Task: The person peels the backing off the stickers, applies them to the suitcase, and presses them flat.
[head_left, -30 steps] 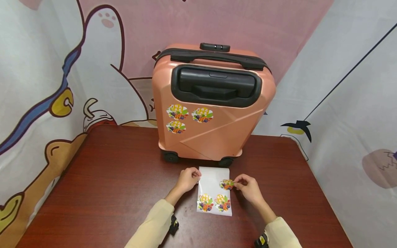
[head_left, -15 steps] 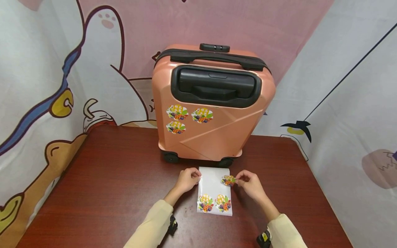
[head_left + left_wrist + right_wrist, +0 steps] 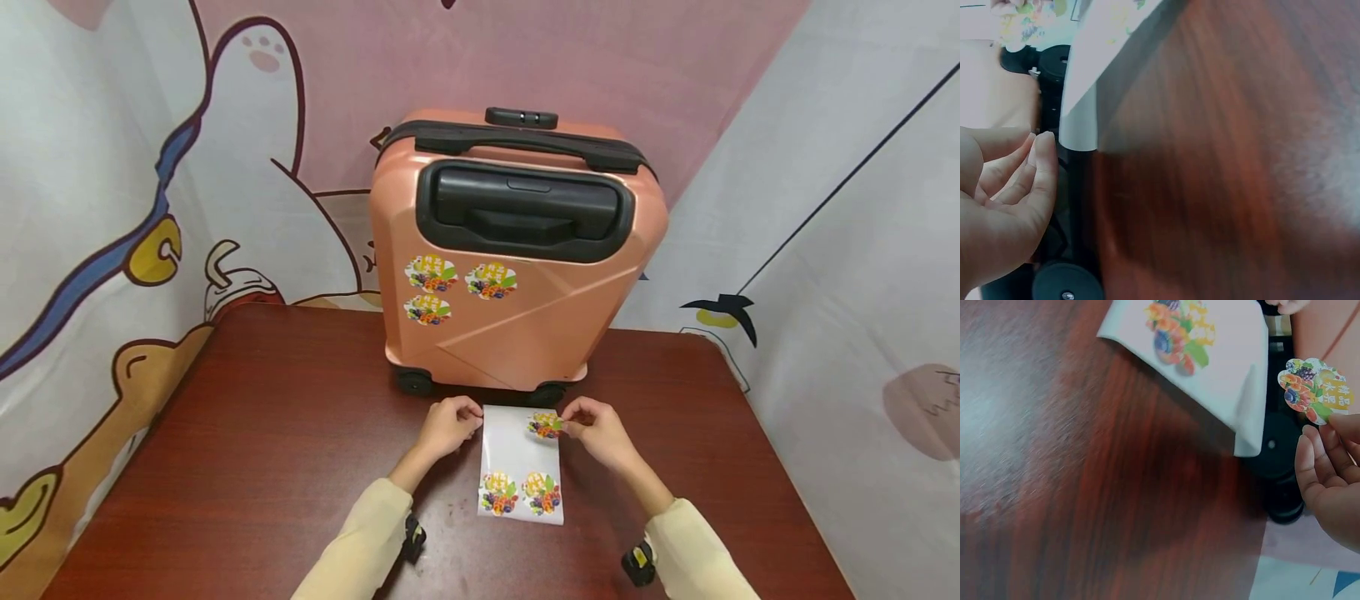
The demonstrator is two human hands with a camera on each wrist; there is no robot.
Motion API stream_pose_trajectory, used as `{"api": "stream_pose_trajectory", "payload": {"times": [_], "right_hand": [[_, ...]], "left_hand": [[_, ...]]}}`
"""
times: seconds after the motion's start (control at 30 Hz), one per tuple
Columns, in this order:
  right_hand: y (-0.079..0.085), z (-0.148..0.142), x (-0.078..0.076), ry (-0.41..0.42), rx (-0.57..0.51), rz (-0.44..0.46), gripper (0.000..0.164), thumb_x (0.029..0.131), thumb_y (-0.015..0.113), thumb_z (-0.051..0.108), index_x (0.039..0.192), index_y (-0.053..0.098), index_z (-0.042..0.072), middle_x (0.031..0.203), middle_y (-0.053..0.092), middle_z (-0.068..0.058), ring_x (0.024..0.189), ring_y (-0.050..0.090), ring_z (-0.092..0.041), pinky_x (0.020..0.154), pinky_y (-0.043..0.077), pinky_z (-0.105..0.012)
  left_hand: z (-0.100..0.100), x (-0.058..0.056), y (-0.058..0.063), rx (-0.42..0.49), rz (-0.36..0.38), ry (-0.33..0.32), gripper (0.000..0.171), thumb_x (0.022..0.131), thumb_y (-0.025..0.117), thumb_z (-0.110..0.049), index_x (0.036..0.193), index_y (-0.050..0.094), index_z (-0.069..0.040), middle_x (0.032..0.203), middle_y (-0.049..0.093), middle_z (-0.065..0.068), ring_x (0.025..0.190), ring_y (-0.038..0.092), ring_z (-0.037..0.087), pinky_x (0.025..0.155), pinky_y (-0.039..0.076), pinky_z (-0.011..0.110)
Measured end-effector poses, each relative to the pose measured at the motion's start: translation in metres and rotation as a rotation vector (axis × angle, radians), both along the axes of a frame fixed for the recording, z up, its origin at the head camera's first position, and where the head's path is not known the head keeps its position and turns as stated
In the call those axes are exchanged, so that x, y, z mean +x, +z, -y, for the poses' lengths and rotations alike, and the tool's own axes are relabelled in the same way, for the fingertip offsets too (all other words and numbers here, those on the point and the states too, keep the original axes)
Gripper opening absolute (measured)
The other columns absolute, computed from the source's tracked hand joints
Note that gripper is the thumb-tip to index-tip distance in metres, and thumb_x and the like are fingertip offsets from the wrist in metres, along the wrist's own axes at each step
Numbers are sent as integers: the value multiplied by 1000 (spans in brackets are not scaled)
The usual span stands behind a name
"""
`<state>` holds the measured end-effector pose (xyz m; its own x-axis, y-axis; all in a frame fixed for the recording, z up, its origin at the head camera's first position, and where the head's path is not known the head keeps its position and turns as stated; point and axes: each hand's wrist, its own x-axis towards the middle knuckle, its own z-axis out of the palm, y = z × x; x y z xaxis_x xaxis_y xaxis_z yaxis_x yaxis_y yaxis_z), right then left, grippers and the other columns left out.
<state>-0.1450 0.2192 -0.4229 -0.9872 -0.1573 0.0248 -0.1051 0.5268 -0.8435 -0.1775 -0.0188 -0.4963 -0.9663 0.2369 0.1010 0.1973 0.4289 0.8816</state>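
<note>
My right hand (image 3: 601, 432) pinches a fruit-patterned sticker (image 3: 1314, 392) by its edge between thumb and fingers. The sticker is lifted off, above the upper right of a white backing sheet (image 3: 513, 450). Two similar stickers lie on the sheet's lower half, a left one (image 3: 498, 494) and a right one (image 3: 542, 495). My left hand (image 3: 447, 425) is beside the sheet's upper left edge, its fingers loosely curled. In the left wrist view, its fingertips (image 3: 1046, 140) are close together and a little apart from the curled sheet, with nothing visible between them.
A rose-gold suitcase (image 3: 517, 325) stands upright on the brown table (image 3: 285, 433) just behind the sheet. Three fruit stickers are on its left front, one of them an upper right sticker (image 3: 491, 282). A black handle recess (image 3: 525, 208) sits above them. Printed cloth hangs around the table.
My right hand has moved slightly away from me with the pinched sticker, now nearer the sheet's top. My left hand has drawn slightly left from the sheet's edge.
</note>
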Motion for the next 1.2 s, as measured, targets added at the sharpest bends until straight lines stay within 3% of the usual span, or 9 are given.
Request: {"api": "stream_pose_trajectory", "payload": {"times": [0.23, 0.47, 0.7, 0.83, 1.0, 1.07, 1.2], "right_hand": [[8, 17, -4, 74, -4, -3, 6, 79, 60, -13, 82, 58, -8, 77, 60, -20, 65, 55, -21, 56, 43, -23], [12, 32, -8, 121, -3, -42, 5, 80, 60, -13, 81, 59, -8, 78, 59, -19, 70, 55, -26, 59, 43, -24], [-18, 32, -22, 124, -19, -64, 9, 79, 65, -9, 79, 60, -1, 76, 61, -9, 71, 58, -18, 60, 47, -24], [-23, 34, -24, 107, -44, -99, 12, 78, 67, -6, 78, 59, 3, 73, 60, -6, 68, 56, -13, 60, 47, -24], [-26, 39, -25, 45, -47, -118, 12, 76, 70, -5, 79, 60, 1, 71, 60, -5, 64, 55, -11, 57, 46, -23], [-26, 41, -25, 32, -45, -118, 13, 75, 71, -4, 78, 60, 1, 70, 60, -4, 63, 53, -9, 56, 44, -21], [-5, 51, -17, 38, -54, -123, 14, 74, 71, -7, 77, 58, -3, 68, 59, -10, 60, 51, -10, 54, 40, -19]], "left_hand": [[-2, 2, 18, 42, -21, -65, 8, 83, 64, -1, 89, 66, 4, 74, 64, 7, 56, 57, 8, 52, 48, 21], [-5, 4, 28, 45, -32, -70, 5, 82, 66, -5, 87, 67, -2, 76, 65, 5, 63, 57, 9, 56, 48, 20], [-7, 6, 31, 37, -55, -61, 3, 82, 68, -7, 81, 66, -4, 74, 65, 3, 63, 57, 8, 56, 47, 20], [-6, 7, 34, 69, -41, -53, 4, 82, 67, -5, 79, 65, -3, 71, 64, 4, 59, 57, 8, 53, 48, 20], [-3, 5, 38, 110, -35, -48, 5, 83, 67, -4, 79, 64, -2, 70, 64, 5, 59, 61, 17, 52, 49, 21], [-1, 4, 39, 108, -44, -45, 5, 83, 67, -5, 79, 64, -3, 71, 64, 5, 60, 61, 17, 52, 49, 21], [1, 3, 42, 100, -71, -15, 4, 82, 68, -5, 79, 65, -4, 71, 64, 4, 60, 59, 12, 52, 48, 21]]}}
